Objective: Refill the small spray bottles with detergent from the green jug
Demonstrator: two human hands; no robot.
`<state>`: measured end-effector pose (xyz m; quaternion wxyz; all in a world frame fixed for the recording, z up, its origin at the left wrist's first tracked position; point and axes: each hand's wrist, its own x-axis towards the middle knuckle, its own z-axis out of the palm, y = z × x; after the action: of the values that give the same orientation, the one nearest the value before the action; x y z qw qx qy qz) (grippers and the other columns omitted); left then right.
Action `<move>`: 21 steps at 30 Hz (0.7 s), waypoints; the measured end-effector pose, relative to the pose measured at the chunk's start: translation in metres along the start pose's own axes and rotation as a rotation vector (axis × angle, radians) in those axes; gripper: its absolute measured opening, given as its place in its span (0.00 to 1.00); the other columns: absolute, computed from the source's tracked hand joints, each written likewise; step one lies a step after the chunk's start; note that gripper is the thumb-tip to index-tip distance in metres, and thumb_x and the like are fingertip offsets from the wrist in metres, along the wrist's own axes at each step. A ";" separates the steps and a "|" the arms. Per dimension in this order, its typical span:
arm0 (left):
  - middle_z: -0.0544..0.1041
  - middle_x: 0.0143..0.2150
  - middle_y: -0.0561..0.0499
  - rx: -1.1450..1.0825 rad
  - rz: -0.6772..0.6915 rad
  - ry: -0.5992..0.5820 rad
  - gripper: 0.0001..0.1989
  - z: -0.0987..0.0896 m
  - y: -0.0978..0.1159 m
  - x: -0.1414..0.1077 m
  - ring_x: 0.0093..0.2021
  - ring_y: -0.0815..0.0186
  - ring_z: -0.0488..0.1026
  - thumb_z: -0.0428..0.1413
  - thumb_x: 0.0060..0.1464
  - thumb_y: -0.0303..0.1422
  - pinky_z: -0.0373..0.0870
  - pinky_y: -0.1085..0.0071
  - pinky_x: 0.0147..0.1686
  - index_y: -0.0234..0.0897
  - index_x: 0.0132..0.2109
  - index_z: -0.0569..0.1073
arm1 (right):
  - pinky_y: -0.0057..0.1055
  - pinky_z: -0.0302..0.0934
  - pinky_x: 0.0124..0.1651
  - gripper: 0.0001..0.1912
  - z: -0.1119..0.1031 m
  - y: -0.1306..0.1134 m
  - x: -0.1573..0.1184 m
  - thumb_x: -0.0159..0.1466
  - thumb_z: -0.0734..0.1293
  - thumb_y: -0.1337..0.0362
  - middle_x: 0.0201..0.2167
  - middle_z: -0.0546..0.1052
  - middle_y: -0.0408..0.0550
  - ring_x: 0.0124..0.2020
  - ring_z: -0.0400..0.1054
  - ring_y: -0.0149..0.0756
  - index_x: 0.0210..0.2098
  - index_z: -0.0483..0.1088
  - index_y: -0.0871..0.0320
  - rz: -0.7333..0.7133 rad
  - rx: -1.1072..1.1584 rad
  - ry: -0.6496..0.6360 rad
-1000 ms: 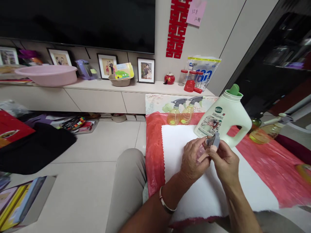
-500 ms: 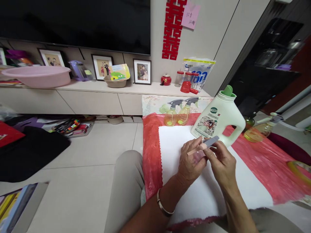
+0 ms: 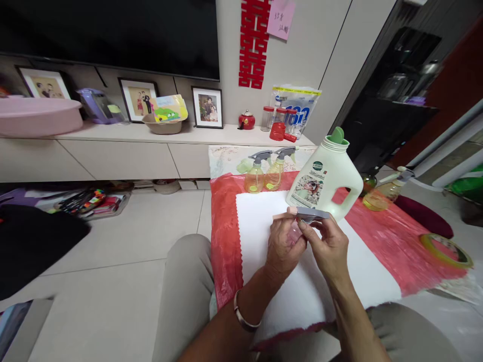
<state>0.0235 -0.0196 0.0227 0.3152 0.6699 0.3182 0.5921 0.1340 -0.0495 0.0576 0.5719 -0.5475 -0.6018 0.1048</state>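
Note:
My left hand (image 3: 284, 246) wraps round a small spray bottle (image 3: 294, 233) with a clear pinkish body. My right hand (image 3: 329, 242) grips the bottle's grey and peach trigger head (image 3: 311, 213) from the right side, thumb and fingers closed on it. The palms and fingers hide much of the bottle, so I cannot tell how far the head is screwed on. Just behind my hands stands a pale green jug (image 3: 320, 176) with a green piece (image 3: 337, 134) in its uncapped mouth. Two yellowish spray bottles (image 3: 255, 178) with grey heads stand behind to the left.
A white cloth (image 3: 251, 216) lies over a red plastic cover (image 3: 225, 221) on the table. To the right are another spray bottle (image 3: 381, 195) and a roll of yellow tape (image 3: 447, 250). Jars, a red scoop (image 3: 277, 131) and a bag (image 3: 296, 103) stand on the cabinet behind.
My view has turned slightly right, so everything sits further left. The trigger head has turned in my right hand from slanting upward to nearly level. Both hands keep their hold.

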 end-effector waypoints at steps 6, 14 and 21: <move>0.78 0.52 0.45 0.014 0.059 0.030 0.21 0.001 -0.004 0.000 0.53 0.56 0.75 0.57 0.58 0.26 0.72 0.56 0.54 0.41 0.58 0.69 | 0.33 0.70 0.46 0.15 0.004 0.002 0.000 0.63 0.72 0.58 0.43 0.74 0.46 0.42 0.72 0.33 0.48 0.72 0.56 -0.004 -0.055 0.052; 0.77 0.54 0.45 -0.052 0.019 0.024 0.23 -0.001 0.001 0.001 0.56 0.55 0.74 0.58 0.56 0.25 0.71 0.55 0.57 0.42 0.58 0.69 | 0.29 0.66 0.43 0.10 -0.004 -0.005 0.005 0.67 0.69 0.57 0.38 0.73 0.44 0.39 0.69 0.29 0.43 0.74 0.56 -0.106 -0.183 0.012; 0.77 0.56 0.45 -0.057 -0.032 0.028 0.25 0.000 0.001 0.001 0.57 0.55 0.74 0.59 0.55 0.27 0.70 0.54 0.59 0.43 0.60 0.68 | 0.30 0.67 0.44 0.12 -0.009 -0.007 0.015 0.67 0.68 0.54 0.39 0.74 0.43 0.39 0.72 0.31 0.44 0.75 0.56 -0.023 -0.137 -0.082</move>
<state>0.0233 -0.0197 0.0242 0.3391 0.6472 0.3163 0.6050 0.1411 -0.0444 0.0745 0.5091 -0.5736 -0.6368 0.0793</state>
